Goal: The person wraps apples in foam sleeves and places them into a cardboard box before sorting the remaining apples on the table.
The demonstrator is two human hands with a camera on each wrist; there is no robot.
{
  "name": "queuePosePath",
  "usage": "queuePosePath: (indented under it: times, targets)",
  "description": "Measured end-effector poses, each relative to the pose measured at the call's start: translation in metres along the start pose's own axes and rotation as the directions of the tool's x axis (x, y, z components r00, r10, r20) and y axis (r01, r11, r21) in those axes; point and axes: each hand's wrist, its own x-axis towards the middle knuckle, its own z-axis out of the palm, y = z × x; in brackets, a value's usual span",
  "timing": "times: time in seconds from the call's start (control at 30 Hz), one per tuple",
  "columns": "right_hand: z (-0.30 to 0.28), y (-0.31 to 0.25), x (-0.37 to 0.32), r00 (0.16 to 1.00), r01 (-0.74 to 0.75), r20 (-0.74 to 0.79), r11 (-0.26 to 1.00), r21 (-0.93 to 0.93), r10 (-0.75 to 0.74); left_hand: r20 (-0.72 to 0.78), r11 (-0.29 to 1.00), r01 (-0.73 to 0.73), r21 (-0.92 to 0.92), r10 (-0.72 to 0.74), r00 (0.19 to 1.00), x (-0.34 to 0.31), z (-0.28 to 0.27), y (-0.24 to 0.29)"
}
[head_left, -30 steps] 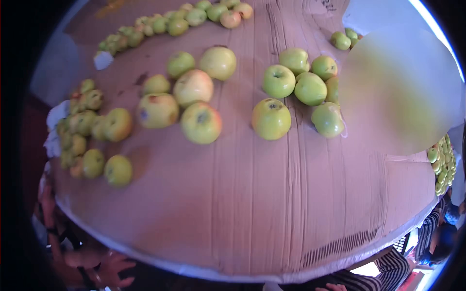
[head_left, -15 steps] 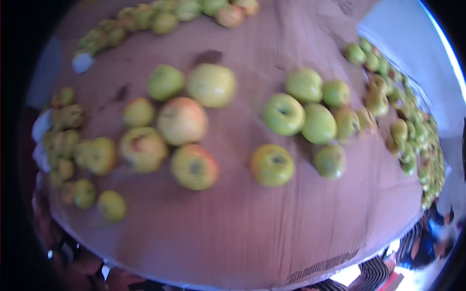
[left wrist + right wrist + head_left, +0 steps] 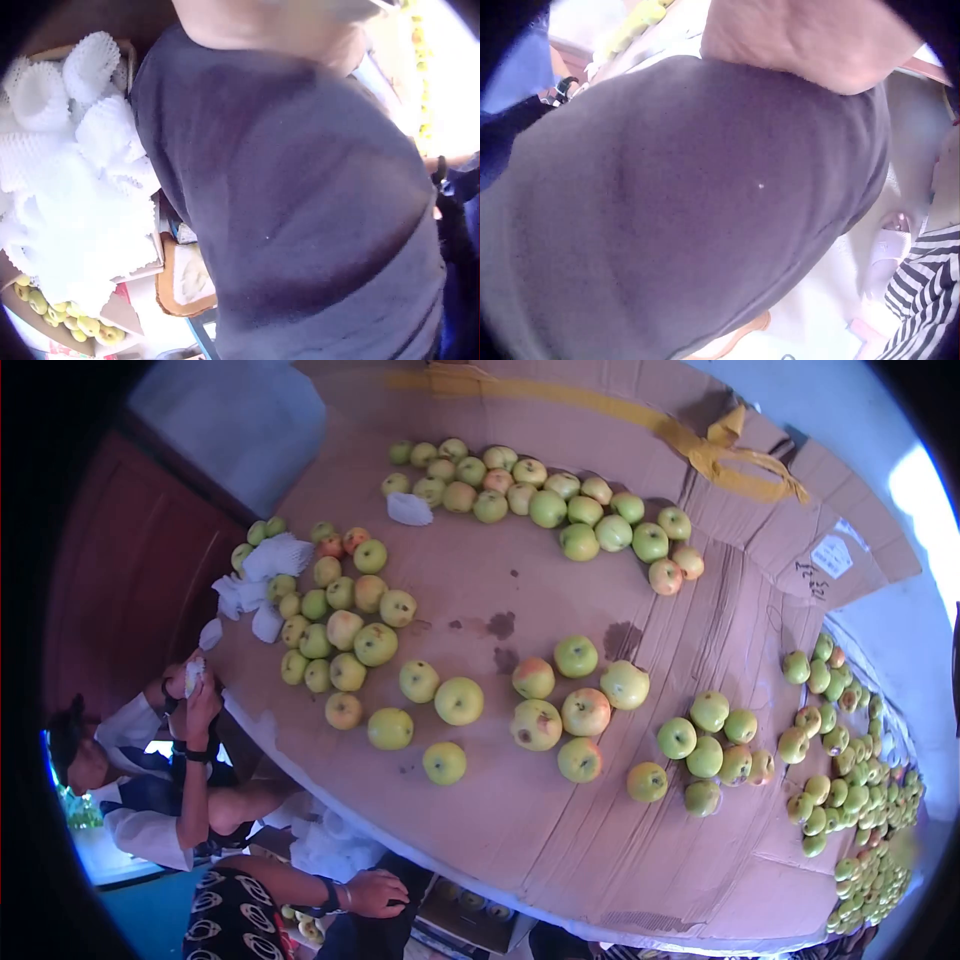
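Observation:
My left hand [image 3: 375, 893], with a dark strap at its wrist, rests on a dark-clothed knee in the head view. The left wrist view has part of this hand [image 3: 262, 26] at its top, over the dark cloth [image 3: 292, 195], its fingertips hidden. My right hand [image 3: 810, 37] lies on dark cloth [image 3: 697, 202] in the right wrist view; its fingers are out of sight. Green-yellow apples [image 3: 459, 701] lie in several groups on the cardboard-covered table [image 3: 480, 800]. White foam nets [image 3: 60, 210] fill a box beside the left knee.
At the left, a person [image 3: 150, 800] in a white top handles something white at the table edge. More apples [image 3: 64, 315] sit in a box low down. Many small apples [image 3: 860, 800] are heaped at the table's right. Yellow tape [image 3: 600, 400] crosses the cardboard. Striped clothing [image 3: 930, 285] shows at right.
The head view has swung left and widened, bringing the far cardboard, the person at left and my left hand into sight. A pale blur over the right side is gone. The apples lie as before.

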Motion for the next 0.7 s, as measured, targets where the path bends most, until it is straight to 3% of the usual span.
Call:
queuePosePath:
  times: [0.07,0.17,0.23,0.27,0.33,0.37,0.43,0.47,0.53,0.6,0.63,0.7]
  targets:
    - [-0.001,-0.009,0.007,0.998,0.020,0.066,0.999,-0.027,-0.018,0.017,0.999,0.048,-0.015,-0.048,0.999,-0.003,0.012,0.001]
    - [0.001,-0.025,0.017,0.976,-0.103,0.192,0.995,0.004,0.100,0.103,0.984,0.176,-0.028,-0.173,0.980,-0.007,0.018,0.008]
    - [0.001,-0.039,0.025,0.982,-0.105,0.150,0.993,-0.056,0.113,0.182,0.953,0.302,-0.018,-0.293,0.938,-0.003,0.009,0.015]
    - [0.013,-0.034,0.021,0.982,-0.105,0.149,0.992,-0.076,0.115,0.170,0.955,0.296,-0.034,-0.286,0.943,0.001,0.011,0.019]
    - [0.052,-0.018,0.007,0.994,-0.109,0.000,0.954,-0.280,0.114,0.022,0.929,0.370,-0.026,-0.369,0.929,0.000,0.009,0.024]
    - [0.043,-0.040,0.006,0.994,-0.107,0.004,0.953,-0.284,0.113,0.065,0.921,0.379,0.091,-0.386,0.920,0.000,-0.003,0.032]
    - [-0.001,-0.086,0.029,0.978,-0.201,0.041,0.973,-0.110,0.207,0.064,0.917,0.393,0.067,-0.397,0.916,-0.001,-0.005,0.035]
    - [-0.025,-0.107,0.047,0.978,-0.202,0.036,0.973,-0.116,0.207,0.079,0.910,0.412,0.059,-0.415,0.906,-0.003,-0.008,0.035]
    - [-0.073,-0.129,0.074,0.946,-0.324,0.106,0.871,0.369,0.307,0.034,0.922,0.387,-0.023,-0.386,0.922,-0.008,-0.024,0.020]
    - [-0.093,-0.102,0.099,0.942,-0.251,-0.020,0.744,0.620,0.334,-0.099,0.886,0.262,-0.382,-0.321,0.942,0.004,-0.033,-0.006]
    - [-0.125,-0.125,0.118,0.945,-0.259,0.008,0.730,0.632,0.328,-0.124,0.866,0.273,-0.419,-0.353,0.927,0.013,-0.059,-0.010]
    - [-0.189,-0.173,0.168,0.966,-0.218,0.023,0.757,0.616,0.259,-0.330,0.864,0.217,-0.454,-0.389,0.860,0.032,-0.121,-0.010]
